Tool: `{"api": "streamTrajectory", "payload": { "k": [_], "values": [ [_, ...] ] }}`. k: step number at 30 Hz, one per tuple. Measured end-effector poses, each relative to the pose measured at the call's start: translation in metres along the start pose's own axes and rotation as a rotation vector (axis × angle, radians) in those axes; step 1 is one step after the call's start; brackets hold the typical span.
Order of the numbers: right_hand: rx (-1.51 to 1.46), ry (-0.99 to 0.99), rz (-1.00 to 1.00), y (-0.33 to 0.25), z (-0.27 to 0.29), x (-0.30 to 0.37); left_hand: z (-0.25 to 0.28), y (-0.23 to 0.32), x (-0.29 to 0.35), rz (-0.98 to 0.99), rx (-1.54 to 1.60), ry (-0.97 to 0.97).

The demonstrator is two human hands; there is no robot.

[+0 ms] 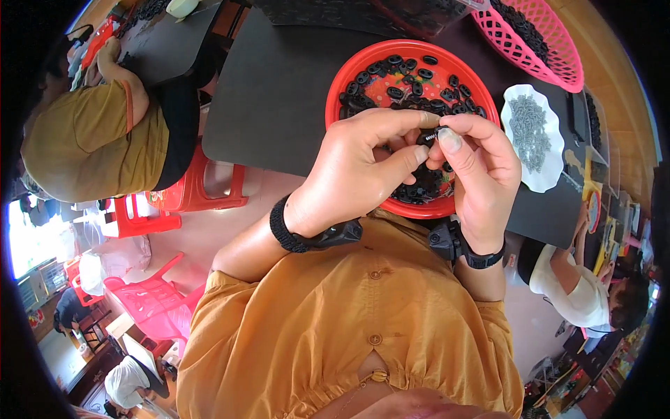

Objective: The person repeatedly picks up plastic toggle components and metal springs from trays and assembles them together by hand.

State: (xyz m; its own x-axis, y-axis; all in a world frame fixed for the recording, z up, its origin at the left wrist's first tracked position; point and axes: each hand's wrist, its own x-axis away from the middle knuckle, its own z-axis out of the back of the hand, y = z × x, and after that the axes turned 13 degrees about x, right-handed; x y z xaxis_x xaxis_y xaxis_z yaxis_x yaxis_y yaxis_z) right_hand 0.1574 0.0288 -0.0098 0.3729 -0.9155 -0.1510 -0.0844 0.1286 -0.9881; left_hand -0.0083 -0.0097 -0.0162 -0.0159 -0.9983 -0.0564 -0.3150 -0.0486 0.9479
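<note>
Over a red round basin [333,82], my two hands meet with their fingertips close together. My left hand [366,157] is closed in a pinch on a small black cord lock part [423,140]. A tiny metal spring [431,136] shows at that part, between the fingertips of both hands. My right hand [483,164] pinches at the spring and a small black piece [441,129], partly hidden by the thumb. Many black oval cord lock parts [396,92] with two holes lie in the basin. To the right, a white wavy-edged dish [553,143] holds a heap of small springs [528,129].
A pink lattice basket [569,66] of black parts stands at the far right of the dark table [272,91]. A clear plastic container [426,17] is behind the basin. People sit at left [91,140] and right [579,286]. Red stools [213,185] and a pink chair [150,304] stand left.
</note>
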Motion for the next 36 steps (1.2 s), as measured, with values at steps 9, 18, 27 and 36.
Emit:
{"api": "streamTrajectory", "payload": {
  "k": [9,18,27,36],
  "values": [
    [0.053,0.031,-0.009,0.001,0.007,-0.001,0.009,0.001,0.002,0.203,0.162,0.022],
    [0.153,0.004,-0.07,-0.004,0.012,0.0,0.003,-0.003,0.008,0.078,0.126,0.124],
    [0.204,-0.054,-0.046,-0.005,0.011,-0.002,0.002,-0.004,0.009,-0.023,0.043,0.098],
    [0.234,-0.096,-0.08,-0.009,0.006,-0.004,0.005,-0.006,0.009,-0.014,0.062,0.094]
  ]
}}
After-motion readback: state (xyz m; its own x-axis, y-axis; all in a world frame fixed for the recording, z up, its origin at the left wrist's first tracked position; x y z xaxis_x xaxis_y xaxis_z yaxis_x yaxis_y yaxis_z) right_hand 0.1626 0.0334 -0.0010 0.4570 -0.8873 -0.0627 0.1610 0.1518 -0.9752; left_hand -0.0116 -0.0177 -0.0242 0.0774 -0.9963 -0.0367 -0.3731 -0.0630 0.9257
